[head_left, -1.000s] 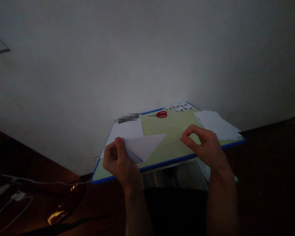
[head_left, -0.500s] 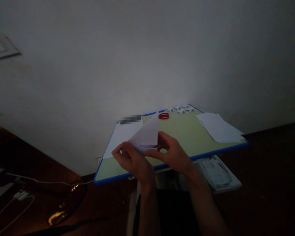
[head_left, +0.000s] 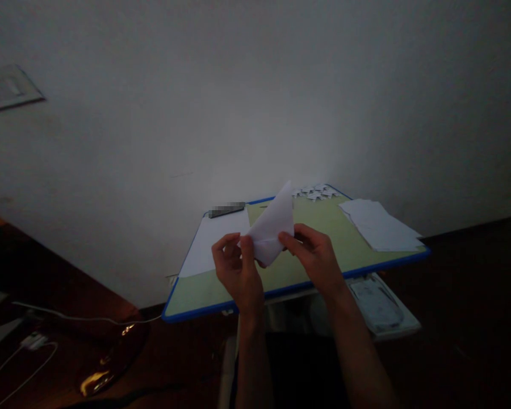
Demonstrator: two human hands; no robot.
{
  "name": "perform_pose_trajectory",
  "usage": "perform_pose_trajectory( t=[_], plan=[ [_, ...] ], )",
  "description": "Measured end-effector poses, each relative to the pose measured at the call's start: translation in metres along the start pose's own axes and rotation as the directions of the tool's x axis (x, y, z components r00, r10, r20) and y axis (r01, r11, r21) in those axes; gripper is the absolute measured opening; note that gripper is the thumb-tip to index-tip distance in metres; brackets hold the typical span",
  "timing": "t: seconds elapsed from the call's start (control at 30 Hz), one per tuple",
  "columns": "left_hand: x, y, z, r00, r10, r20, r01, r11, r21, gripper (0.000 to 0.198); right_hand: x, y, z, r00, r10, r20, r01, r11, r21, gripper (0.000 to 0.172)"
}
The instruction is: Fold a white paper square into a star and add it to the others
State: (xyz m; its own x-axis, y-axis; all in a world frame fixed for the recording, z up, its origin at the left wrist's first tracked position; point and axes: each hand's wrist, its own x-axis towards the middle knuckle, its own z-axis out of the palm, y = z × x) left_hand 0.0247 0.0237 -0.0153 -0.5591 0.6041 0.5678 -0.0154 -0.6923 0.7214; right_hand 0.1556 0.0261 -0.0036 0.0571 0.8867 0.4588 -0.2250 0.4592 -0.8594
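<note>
Your left hand (head_left: 239,275) and right hand (head_left: 317,258) pinch folded, pointed white paper (head_left: 276,221) over the blue-edged pale-green counter (head_left: 323,213); white paper cutouts (head_left: 318,195) near its far right corner.

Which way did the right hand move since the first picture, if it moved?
Yes: against the blue-edged table, the right hand moved left, away from the loose paper sheets, and now pinches the folded white paper.
</note>
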Motion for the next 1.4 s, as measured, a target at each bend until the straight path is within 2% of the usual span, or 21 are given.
perform_pose_trajectory(
  t=[0.2,0.37,0.53,0.73,0.93,1.0,1.1,1.23,1.3,1.4],
  plan=[
    [0.005,0.001,-0.006,0.990,0.026,0.137,-0.036,0.997,0.068,0.016,0.003,0.003,-0.013,1.000,0.005,-0.013,-0.005,0.998,-0.070,0.035],
    [0.002,0.000,-0.007,0.985,-0.034,0.171,0.026,0.998,0.049,0.017,0.006,0.004,-0.014,0.997,-0.038,-0.065,0.032,0.995,-0.091,0.038],
    [0.003,-0.003,-0.009,0.959,-0.152,0.238,0.139,0.988,0.071,0.020,0.005,0.007,-0.014,0.995,-0.045,-0.089,0.035,0.994,-0.103,0.039],
    [0.000,-0.004,-0.002,0.972,-0.179,0.152,0.168,0.983,0.079,0.025,0.004,0.009,-0.002,0.992,-0.059,-0.108,0.052,0.997,-0.064,0.047],
    [-0.006,-0.003,0.002,0.971,-0.160,0.180,0.142,0.984,0.106,0.032,0.002,0.016,0.010,0.963,-0.026,-0.268,0.009,0.998,-0.065,0.053],
    [-0.006,-0.003,0.000,0.971,-0.144,0.188,0.123,0.985,0.121,0.033,0.002,0.017,0.010,0.958,-0.033,-0.286,0.008,0.996,-0.090,0.053],
    [-0.005,-0.002,-0.003,0.967,-0.126,0.222,0.101,0.987,0.122,0.035,0.002,0.017,0.006,0.972,-0.021,-0.234,0.000,0.996,-0.091,0.052],
    [-0.002,0.000,-0.008,0.935,-0.185,0.303,0.143,0.977,0.156,0.040,0.001,0.016,0.000,0.995,-0.005,-0.099,-0.008,0.992,-0.126,0.048],
    [-0.002,0.000,-0.009,0.932,-0.192,0.306,0.140,0.973,0.182,0.041,0.000,0.016,-0.001,0.999,0.002,-0.050,-0.010,0.988,-0.155,0.047],
    [-0.002,-0.002,-0.009,0.945,-0.182,0.272,0.130,0.971,0.198,0.041,-0.002,0.015,0.000,0.999,-0.016,-0.047,0.007,0.980,-0.199,0.047]
  ],
)
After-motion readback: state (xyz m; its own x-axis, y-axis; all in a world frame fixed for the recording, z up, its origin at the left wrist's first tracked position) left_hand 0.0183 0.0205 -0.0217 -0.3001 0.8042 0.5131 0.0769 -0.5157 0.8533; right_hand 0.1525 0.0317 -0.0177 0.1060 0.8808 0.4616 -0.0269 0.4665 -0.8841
